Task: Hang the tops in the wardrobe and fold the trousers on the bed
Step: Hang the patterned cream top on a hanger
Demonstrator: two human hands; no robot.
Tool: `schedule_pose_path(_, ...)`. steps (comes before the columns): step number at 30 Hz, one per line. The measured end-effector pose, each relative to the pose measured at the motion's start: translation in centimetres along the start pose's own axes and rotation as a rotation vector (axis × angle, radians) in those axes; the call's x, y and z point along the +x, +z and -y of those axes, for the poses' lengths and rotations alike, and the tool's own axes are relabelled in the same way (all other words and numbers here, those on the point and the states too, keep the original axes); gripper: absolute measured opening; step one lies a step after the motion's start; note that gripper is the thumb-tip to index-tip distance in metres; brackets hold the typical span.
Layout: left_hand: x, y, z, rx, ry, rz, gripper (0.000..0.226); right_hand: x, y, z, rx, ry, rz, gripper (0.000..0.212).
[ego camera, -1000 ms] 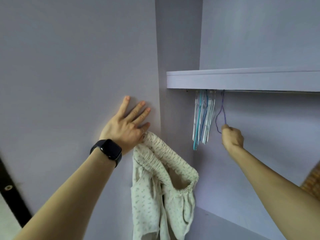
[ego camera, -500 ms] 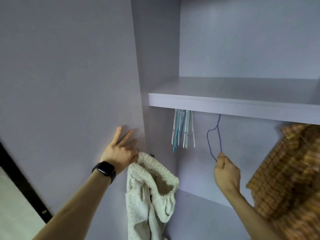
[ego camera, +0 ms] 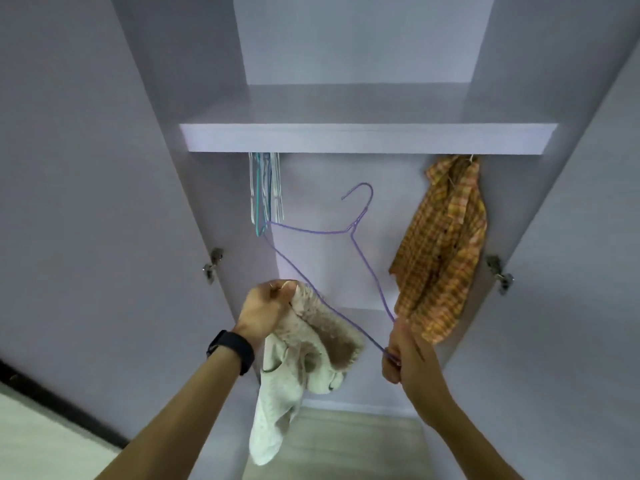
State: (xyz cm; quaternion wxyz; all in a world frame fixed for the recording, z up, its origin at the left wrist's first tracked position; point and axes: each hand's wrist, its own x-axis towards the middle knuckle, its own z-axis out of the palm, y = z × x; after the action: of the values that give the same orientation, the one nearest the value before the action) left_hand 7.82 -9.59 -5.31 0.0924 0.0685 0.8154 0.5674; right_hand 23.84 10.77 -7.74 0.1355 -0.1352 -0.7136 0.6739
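Left hand [ego camera: 266, 308], fingers curled on the cream garment [ego camera: 304, 344] at its elastic edge, before the open wardrobe [ego camera: 370, 138]; right hand [ego camera: 403, 355], fingers pinching the purple wire hanger [ego camera: 355, 227] by one corner, near the hung plaid shirt [ego camera: 443, 251].

Here's the wardrobe [ego camera: 360, 46], pale lilac inside, with both doors [ego camera: 69, 202] swung wide and a metal hinge [ego camera: 212, 265] showing on each side wall. One thick shelf [ego camera: 367, 138] runs straight across, wall to wall. Under its front edge on the left a tight bunch of thin hangers [ego camera: 265, 188] dangles, white and blue pressed together; whatever they hook onto is hidden behind the shelf. On the right, well apart from them, an orange checked shirt [ego camera: 446, 244] hangs crumpled beside the side wall. At the bottom, there's a strip of light wooden floor [ego camera: 346, 441].
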Motion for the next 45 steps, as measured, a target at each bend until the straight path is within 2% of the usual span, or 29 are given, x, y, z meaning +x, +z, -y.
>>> schedule_pose_path(4,-0.5,1.9,-1.1,-0.149,-0.105,0.165,0.028,-2.1,-2.2,-1.9,0.002,0.070,0.062,0.059)
schedule_pose_path(7,-0.3,2.5,-1.1,-0.274,-0.195,0.255,0.026,-2.3,-4.0,-3.1,-0.091,0.104,0.087,0.064)
schedule_pose_path(11,0.1,2.7,-1.0,-0.355,-0.257,0.398,0.026,-1.8,-6.4,-5.2,-0.223,0.113,0.045,0.056)
schedule_pose_path(14,0.2,3.4,-1.4,-0.340,-0.238,0.407,0.017,-1.5,-7.9,-7.4,-0.320,0.113,0.065,0.048)
schedule_pose_path(18,0.3,4.0,-2.0,-0.181,-0.181,0.424,0.012,-0.5,-9.0,-8.8,-0.422,0.120,0.158,0.037)
schedule_pose_path(20,0.0,4.3,-1.9,-0.102,-0.171,0.447,0.012,1.4,-8.9,-7.7,-0.298,0.189,0.187,0.019)
schedule_pose_path(21,-0.2,4.6,-1.9,-0.055,-0.162,0.456,0.012,2.6,-8.6,-6.8,-0.198,0.249,0.206,0.017)
schedule_pose_path(23,-0.9,5.5,-1.8,0.034,-0.128,0.437,0.013,5.4,-7.7,-5.0,-0.043,0.348,0.177,0.028)
schedule_pose_path(25,-1.5,6.5,-2.2,0.052,-0.103,0.421,0.013,7.7,-6.6,-3.6,-0.113,0.399,0.081,0.052)
schedule_pose_path(27,-1.9,7.0,-2.9,0.086,-0.078,0.466,0.014,9.0,-5.5,-3.0,-0.119,0.502,0.074,0.074)
schedule_pose_path(29,-2.1,7.0,-3.6,0.149,-0.034,0.505,0.015,9.8,-4.8,-2.9,0.102,0.597,0.104,0.070)
schedule_pose_path(32,-1.8,6.1,-4.0,0.123,0.007,0.429,0.014,11.2,-5.1,-2.7,0.425,0.560,-0.032,0.045)
schedule_pose_path(34,-1.7,5.2,-3.9,0.123,-0.056,0.357,0.021,11.8,-5.7,-1.9,0.528,0.524,-0.101,0.037)
schedule_pose_path(36,-1.5,4.4,-3.8,0.161,-0.128,0.333,0.028,11.9,-6.2,-0.9,0.579,0.451,-0.170,0.034)
schedule_pose_path(40,-0.9,3.1,-4.6,0.248,-0.180,0.319,0.023,11.8,-5.7,1.1,0.762,0.264,-0.247,0.034)
schedule_pose_path(42,-0.4,2.7,-5.5,0.252,-0.183,0.318,0.024,11.9,-4.7,1.6,0.788,0.181,-0.280,0.035)
schedule_pose_path(45,0.4,1.8,-7.4,0.242,-0.174,0.318,0.030,12.1,-2.7,1.5,0.749,0.158,-0.338,0.035)
